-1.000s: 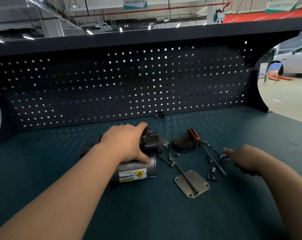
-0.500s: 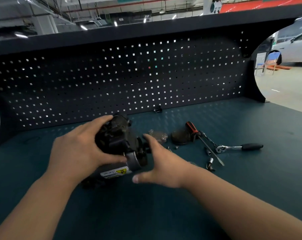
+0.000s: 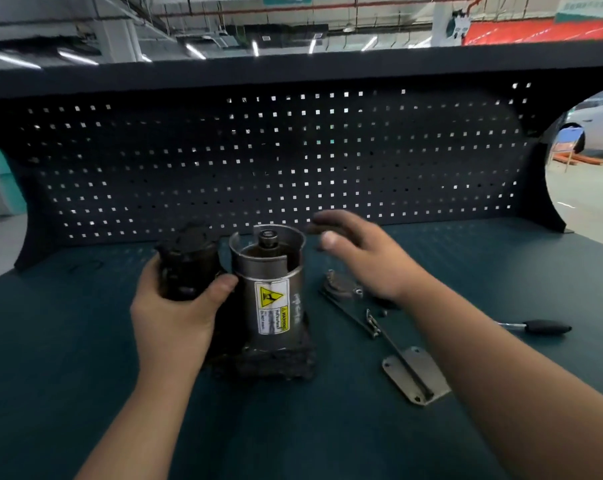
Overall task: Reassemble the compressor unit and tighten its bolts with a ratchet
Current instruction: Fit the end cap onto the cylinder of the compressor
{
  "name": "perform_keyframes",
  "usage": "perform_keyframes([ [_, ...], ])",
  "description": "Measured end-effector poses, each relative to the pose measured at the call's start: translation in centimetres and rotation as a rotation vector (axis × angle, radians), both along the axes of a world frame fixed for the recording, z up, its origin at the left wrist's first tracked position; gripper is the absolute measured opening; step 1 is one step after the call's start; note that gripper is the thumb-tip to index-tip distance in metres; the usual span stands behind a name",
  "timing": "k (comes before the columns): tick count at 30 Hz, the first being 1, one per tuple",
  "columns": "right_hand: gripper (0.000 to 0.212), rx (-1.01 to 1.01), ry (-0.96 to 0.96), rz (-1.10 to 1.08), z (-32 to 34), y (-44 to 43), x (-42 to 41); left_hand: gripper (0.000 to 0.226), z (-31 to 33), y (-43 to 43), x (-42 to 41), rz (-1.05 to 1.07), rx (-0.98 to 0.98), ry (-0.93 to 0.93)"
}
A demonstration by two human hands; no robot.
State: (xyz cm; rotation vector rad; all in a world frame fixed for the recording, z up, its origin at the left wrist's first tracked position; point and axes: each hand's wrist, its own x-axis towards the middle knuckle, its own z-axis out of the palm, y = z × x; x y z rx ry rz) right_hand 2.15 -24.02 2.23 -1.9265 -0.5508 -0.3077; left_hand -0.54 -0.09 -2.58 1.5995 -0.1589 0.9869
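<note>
Head view showed my left hand (image 3: 175,317) wrapped round the dark side barrel of the unit (image 3: 268,299), thumb pressed against the silver can. That grip kept the unit upright on its black base on the bench (image 3: 85,375), open end and shaft facing up, ready to take a cover. My right hand (image 3: 365,258) hung just right of that open top and touched nothing. Its fingers were spread and loosely bent, free to fetch a loose part. Under its wrist lay what I took for the cap (image 3: 341,287), though the view there was poor. Nearer me, right of my left-hand grip, a long bolt (image 3: 397,348) lay across the plate (image 3: 414,379). The ratchet (image 3: 542,328) lay well off beyond my right forearm, only its handle showing. It was untouched, I judged, because no bolt sat in place to tighten.
</note>
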Motion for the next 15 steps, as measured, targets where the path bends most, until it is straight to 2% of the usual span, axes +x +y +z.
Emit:
perform_keyframes([
  [1,0.032,-0.097,0.005,-0.166,-0.5,-2.2,1.0,0.041,-0.3,-0.1,0.4,-0.030,-0.009,-0.008],
  [3,0.033,-0.590,0.104,-0.588,-1.9,-6.9,2.6,0.038,-0.6,-0.2,1.1,-0.086,0.002,-0.023],
  [4,0.032,-0.815,0.214,-0.701,-3.0,-8.8,3.1,0.035,-0.7,-0.2,1.4,-0.107,0.008,-0.022],
  [5,0.032,-0.949,0.314,-0.742,-4.0,-9.9,3.4,0.033,-0.8,-0.1,1.8,-0.126,0.009,-0.018],
  [7,0.039,-1.009,0.392,-0.737,-5.7,-10.5,3.9,0.030,-0.8,0.1,2.5,-0.161,0.010,-0.022],
  [10,0.053,-1.017,0.346,-0.716,-6.8,-10.3,4.2,0.028,-0.6,0.5,3.1,-0.201,0.023,-0.023],
  [12,0.060,-1.022,0.389,-0.690,-7.0,-9.8,4.3,0.028,-0.4,0.7,3.6,-0.236,0.024,-0.023],
  [15,0.043,-1.010,0.406,-0.685,-6.5,-9.3,4.0,0.028,-0.4,0.9,4.2,-0.266,0.047,-0.029],
])
